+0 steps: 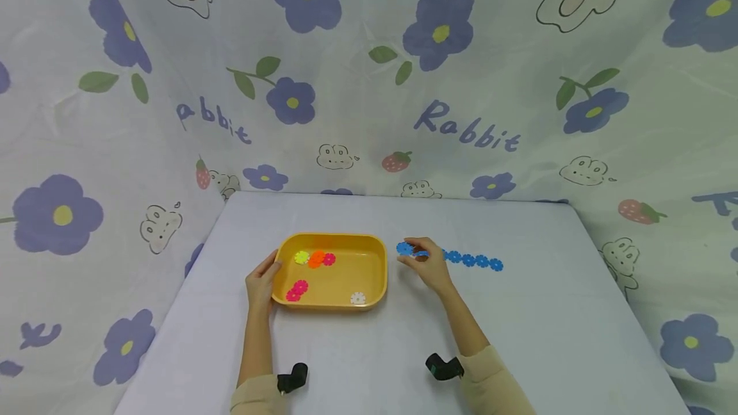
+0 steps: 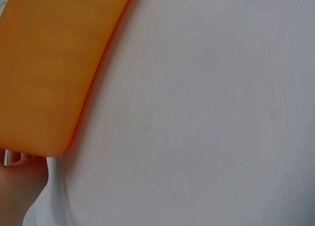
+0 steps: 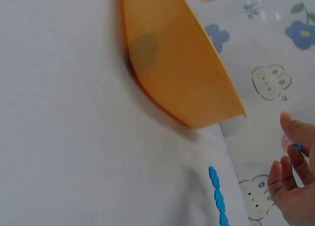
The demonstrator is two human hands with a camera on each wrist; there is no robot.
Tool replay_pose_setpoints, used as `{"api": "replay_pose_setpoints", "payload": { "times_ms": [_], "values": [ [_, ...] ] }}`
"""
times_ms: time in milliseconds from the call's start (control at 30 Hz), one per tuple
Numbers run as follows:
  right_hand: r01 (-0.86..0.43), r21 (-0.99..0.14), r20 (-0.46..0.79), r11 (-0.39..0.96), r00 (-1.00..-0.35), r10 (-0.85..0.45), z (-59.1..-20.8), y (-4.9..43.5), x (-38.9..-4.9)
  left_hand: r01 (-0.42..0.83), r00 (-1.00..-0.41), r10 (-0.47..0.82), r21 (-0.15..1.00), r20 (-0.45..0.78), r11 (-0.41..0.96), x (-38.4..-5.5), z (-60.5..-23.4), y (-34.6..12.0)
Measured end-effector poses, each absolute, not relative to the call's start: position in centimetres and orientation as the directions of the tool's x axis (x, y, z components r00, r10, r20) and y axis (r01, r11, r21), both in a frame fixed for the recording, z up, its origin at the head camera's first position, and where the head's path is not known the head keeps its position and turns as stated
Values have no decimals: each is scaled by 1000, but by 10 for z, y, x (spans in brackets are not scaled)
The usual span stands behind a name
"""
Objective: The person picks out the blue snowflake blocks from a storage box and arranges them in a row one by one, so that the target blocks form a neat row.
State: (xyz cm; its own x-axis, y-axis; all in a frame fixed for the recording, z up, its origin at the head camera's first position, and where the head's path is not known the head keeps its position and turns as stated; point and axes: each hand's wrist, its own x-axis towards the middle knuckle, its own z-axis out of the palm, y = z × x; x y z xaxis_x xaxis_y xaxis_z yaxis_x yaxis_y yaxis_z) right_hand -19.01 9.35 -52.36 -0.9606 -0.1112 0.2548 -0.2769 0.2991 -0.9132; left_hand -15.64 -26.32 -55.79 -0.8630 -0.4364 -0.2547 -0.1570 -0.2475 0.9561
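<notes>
My left hand (image 1: pixel 261 279) grips the left end of a yellow tray (image 1: pixel 377 274), its thumb at the rim. In the left wrist view, part of that hand (image 2: pixel 22 181) shows by the tray's end wall (image 2: pixel 49 88). Right of the tray, my right hand (image 1: pixel 429 268) pinches a blue flower-shaped piece (image 1: pixel 405 248) between thumb and fingers. Only a small blue bit (image 3: pixel 298 146) of it shows at the fingers in the right wrist view. Beneath and beyond this hand runs a row of blue flower-shaped pieces (image 1: pixel 468 260), edges meeting, partly hidden by the hand.
Inside the tray lie a yellow flower piece (image 1: pixel 302 257), orange pieces (image 1: pixel 317 259), several pink pieces (image 1: pixel 300 287) and a white one (image 1: pixel 358 298). The white-covered table (image 1: pixel 357 364) ends at a printed curtain (image 1: pixel 357 114) behind and at the sides.
</notes>
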Motion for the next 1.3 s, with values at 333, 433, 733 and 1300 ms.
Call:
{"api": "replay_pose_setpoints", "payload": {
  "times_ms": [333, 433, 733, 1300],
  "values": [
    [-268, -916, 273, 300, -962, -25, -502, 148, -173, -153, -867, -431, 957, -249, -246, -154, -557, -263],
    [-242, -921, 257, 306, -966, 8, -509, 165, -174, -154, -865, -435, 957, -251, -245, -152, -557, -264],
    [-178, -903, 270, 391, -943, 194, -556, 225, -188, -144, -864, -445, 962, -236, -232, -154, -558, -263],
    [107, -870, 92, 481, -923, 373, -579, 295, -185, -148, -860, -447, 958, -247, -246, -155, -557, -262]
  ]
}}
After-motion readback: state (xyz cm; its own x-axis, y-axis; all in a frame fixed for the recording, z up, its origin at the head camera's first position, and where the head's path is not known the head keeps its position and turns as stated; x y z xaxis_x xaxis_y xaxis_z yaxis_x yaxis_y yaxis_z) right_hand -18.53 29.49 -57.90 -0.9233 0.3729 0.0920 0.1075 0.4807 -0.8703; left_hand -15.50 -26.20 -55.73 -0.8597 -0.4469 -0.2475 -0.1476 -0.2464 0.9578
